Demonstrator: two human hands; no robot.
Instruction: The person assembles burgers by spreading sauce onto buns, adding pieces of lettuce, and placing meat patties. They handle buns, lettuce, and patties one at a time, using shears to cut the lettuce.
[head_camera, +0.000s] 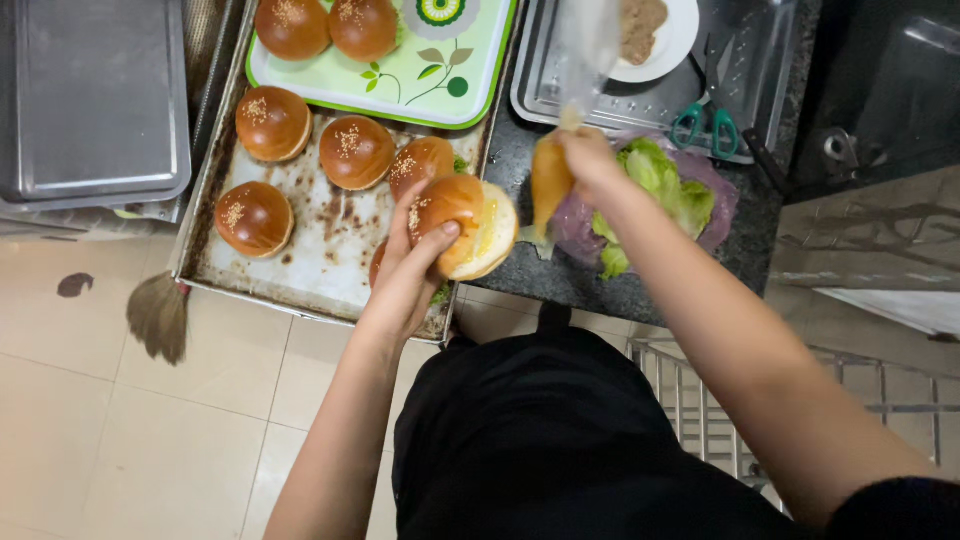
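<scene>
Left hand clamped around split sesame bun, held tilted over baking tray corner. Right hand closed on orange sauce bag beside tray. Risk: tilted bun halves slipping apart; squeezed sauce dripping onto counter

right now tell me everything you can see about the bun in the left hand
The bun is round, with a glossy brown crust dotted with sesame seeds and a pale cut face turned right. It looks soft, baked, split in two halves held together. The left hand holds it tilted on its side, thumb across the crust, fingers behind, above the near right corner of the stained metal baking tray. Whether anything is inside cannot be told.
</scene>
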